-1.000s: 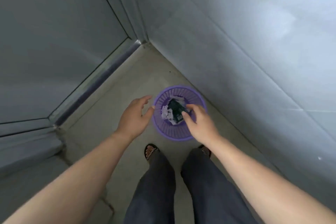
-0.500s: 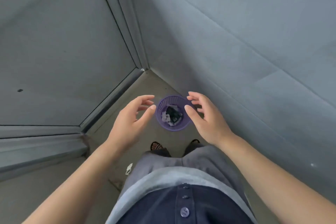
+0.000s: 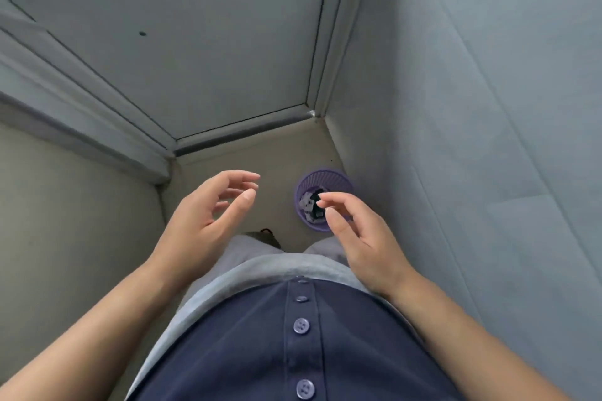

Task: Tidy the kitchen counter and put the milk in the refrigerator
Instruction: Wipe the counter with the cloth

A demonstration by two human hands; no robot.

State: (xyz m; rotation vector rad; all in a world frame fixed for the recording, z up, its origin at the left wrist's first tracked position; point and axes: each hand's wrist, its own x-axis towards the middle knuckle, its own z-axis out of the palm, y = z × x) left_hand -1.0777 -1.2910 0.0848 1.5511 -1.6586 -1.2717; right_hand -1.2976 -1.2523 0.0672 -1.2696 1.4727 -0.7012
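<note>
A small purple waste basket (image 3: 338,178) stands on the floor in the corner beside the right wall. Crumpled white paper (image 3: 306,201) and a dark wrapper (image 3: 317,212) lie inside it. My left hand (image 3: 208,221) is raised in front of me, left of the basket, fingers apart and empty. My right hand (image 3: 360,238) hovers high above the basket's near edge and partly covers it; its fingers are loosely spread and hold nothing. No milk, counter or refrigerator is in view.
A grey wall (image 3: 472,107) runs along the right. A grey door (image 3: 195,42) with a metal threshold (image 3: 247,133) closes the far side. Beige floor (image 3: 260,159) lies between them. My navy shirt and one foot fill the lower middle.
My right hand let the dark wrapper drop into the basket. I then stood up: both hands rose away from the basket, empty, and the view swung left.
</note>
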